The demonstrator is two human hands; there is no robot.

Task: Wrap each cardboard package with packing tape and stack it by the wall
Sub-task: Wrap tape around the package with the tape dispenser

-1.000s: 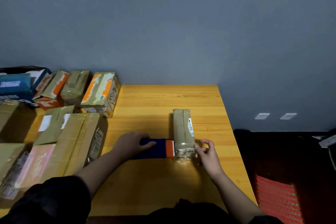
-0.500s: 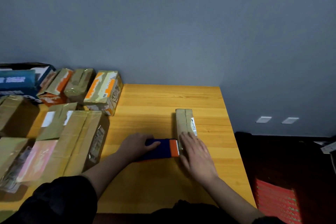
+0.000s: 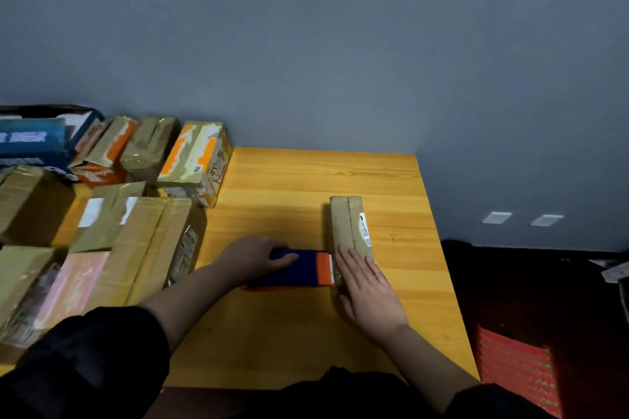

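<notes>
Near the desk's point(image 3: 306, 180) right edge, the flat right hand point(image 3: 367, 286) presses the small, likely light, stiff, tape-slick package point(image 3: 349, 224), best gripped by its long sides, while the left hand point(image 3: 255, 257) grips the tape dispenser point(image 3: 299, 269).

Black sleeves point(image 3: 85, 360) pushed up, leaving both forearms bare.

On your table point(image 3: 306, 187), the narrow package point(image 3: 347, 224) lies right of centre, running away from you toward the wall point(image 3: 340, 44). The tape dispenser point(image 3: 299, 269) sits just left of its near end, touching it. The other packages point(image 3: 136, 214) crowd the table's left side.
</notes>
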